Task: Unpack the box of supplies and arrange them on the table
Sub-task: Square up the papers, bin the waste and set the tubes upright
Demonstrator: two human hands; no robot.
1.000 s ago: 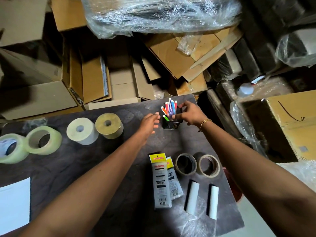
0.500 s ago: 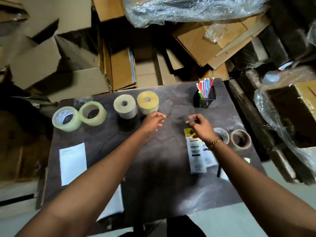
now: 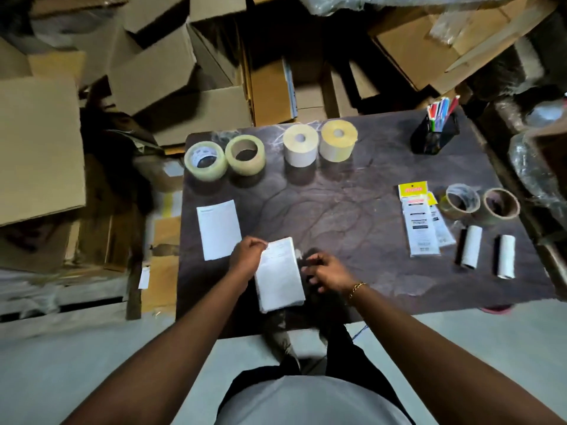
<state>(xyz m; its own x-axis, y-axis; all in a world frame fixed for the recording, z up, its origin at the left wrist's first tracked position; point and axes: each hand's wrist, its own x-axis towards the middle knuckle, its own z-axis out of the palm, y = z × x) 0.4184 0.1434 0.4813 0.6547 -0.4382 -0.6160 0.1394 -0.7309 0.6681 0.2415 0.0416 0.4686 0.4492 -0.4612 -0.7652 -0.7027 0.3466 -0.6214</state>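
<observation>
A white paper pad (image 3: 279,276) lies at the near edge of the dark table (image 3: 352,216). My left hand (image 3: 247,254) pinches its top left corner. My right hand (image 3: 326,271) hovers just right of the pad, fingers curled, holding nothing that I can see. A second white pad (image 3: 218,230) lies to the left. Two clear tape rolls (image 3: 225,156) and two label rolls (image 3: 319,144) line the far edge. A black pen holder (image 3: 434,134) with coloured pens stands at the far right.
Two packaged items (image 3: 418,223), two brown tape rolls (image 3: 480,204) and two small white rolls (image 3: 487,251) lie on the table's right side. Cardboard boxes (image 3: 171,69) crowd the floor behind and to the left. Plastic-wrapped goods (image 3: 537,170) press against the right edge.
Both hands have drawn back from the pen holder at the far right to the table's near edge. My left hand has taken hold of the white pad's corner. The view pulled back.
</observation>
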